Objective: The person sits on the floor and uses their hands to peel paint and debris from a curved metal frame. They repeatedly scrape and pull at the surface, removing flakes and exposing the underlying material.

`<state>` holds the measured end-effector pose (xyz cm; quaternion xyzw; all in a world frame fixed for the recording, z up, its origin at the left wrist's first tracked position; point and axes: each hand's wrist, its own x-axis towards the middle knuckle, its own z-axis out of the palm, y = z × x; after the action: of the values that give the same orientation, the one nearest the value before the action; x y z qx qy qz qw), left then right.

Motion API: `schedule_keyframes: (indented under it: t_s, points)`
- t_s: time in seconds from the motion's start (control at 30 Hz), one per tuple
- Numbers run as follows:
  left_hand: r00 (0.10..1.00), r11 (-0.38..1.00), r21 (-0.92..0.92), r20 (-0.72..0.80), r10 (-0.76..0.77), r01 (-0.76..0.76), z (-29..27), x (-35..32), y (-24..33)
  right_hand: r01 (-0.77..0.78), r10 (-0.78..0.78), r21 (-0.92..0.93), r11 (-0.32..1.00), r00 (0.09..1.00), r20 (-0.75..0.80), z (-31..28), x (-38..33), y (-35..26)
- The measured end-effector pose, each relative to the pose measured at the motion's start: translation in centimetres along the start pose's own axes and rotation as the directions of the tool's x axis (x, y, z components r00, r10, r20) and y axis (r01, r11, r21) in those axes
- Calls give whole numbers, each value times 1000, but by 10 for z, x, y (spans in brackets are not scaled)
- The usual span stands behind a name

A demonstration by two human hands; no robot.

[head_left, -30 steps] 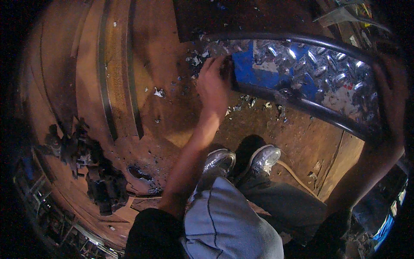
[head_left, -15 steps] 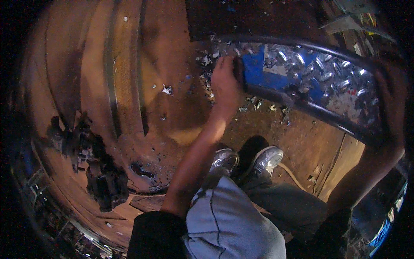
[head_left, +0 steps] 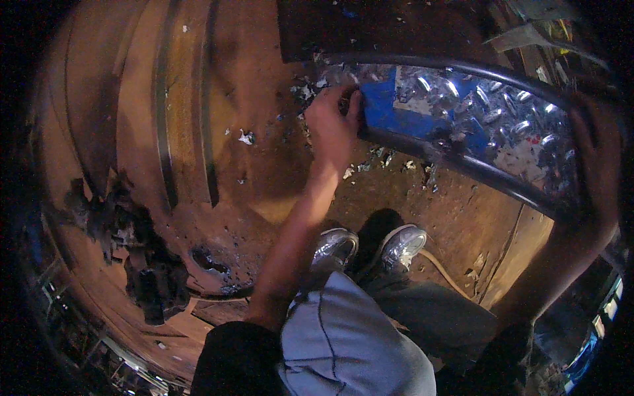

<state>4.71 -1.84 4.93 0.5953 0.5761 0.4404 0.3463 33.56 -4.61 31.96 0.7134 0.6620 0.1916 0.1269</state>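
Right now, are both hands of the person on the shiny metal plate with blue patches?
Yes, the left hand grips the near end of the shiny metal plate with blue patches and the right hand holds its far end.

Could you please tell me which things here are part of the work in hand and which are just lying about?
In hand: left hand and right hand gripping the tread-plate metal panel with blue film.

Lying about: paint flakes, dark debris pile, tan hose.

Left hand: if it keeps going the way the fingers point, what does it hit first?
The left hand points up and right, fingers already at the blue-painted end of the tread-plate panel. That panel comes first, likely touching now; depth is unclear.
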Motion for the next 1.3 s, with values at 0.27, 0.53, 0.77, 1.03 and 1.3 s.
schedule_keyframes:
  t_s: [0.27,0.53,0.77,1.03,1.3]
  points:
    - [986,986,154,145,-89,66,-2,13,6,58,-49,-69,996,991,126,-22,9,-21]
    - [956,928,335,286,63,-161,6,19,2,89,-81,-61,994,988,131,-28,10,-26]
    - [946,931,324,317,63,-170,11,17,-2,81,-69,-72,994,986,152,-29,9,-27]
    - [954,980,199,296,-53,-8,8,13,-3,110,-102,-76,991,989,103,-26,9,-28]
    - [994,996,79,99,-40,32,-6,6,1,128,-125,-16,992,984,126,-28,6,-27]
